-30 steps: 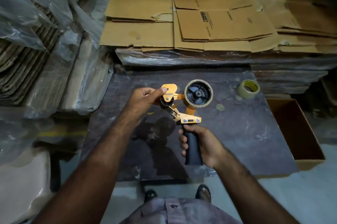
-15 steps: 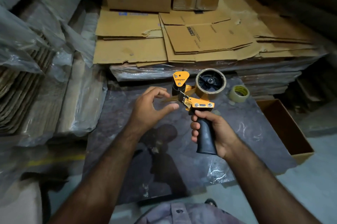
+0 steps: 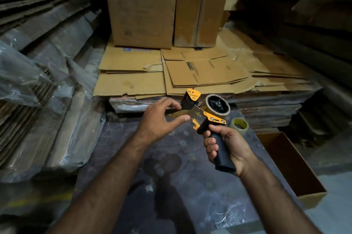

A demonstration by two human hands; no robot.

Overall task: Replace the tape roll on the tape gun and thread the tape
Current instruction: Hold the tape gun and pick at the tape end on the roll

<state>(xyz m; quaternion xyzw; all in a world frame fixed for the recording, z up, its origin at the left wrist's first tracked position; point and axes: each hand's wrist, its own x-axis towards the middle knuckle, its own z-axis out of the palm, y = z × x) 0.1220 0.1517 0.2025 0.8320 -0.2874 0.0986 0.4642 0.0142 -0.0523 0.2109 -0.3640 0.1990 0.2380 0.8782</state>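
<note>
My right hand grips the black handle of an orange tape gun, held up above the dark plastic-covered table. A tape roll sits on the gun's hub. A short brown strip of tape sticks out to the left from under the black roller. My left hand is at the gun's front with fingers spread; the thumb tip touches the metal plate by the strip and the fingertips reach the roller. Another tape roll lies on the table behind the gun.
An open cardboard box stands at the table's right edge. Flattened cartons are stacked behind the table, with upright boxes on them. Plastic-wrapped cardboard bundles line the left side.
The view has tilted upward. My right hand has lifted the gun and turned it. My left hand let go of the orange flap and now reaches the tape strip at the front.
</note>
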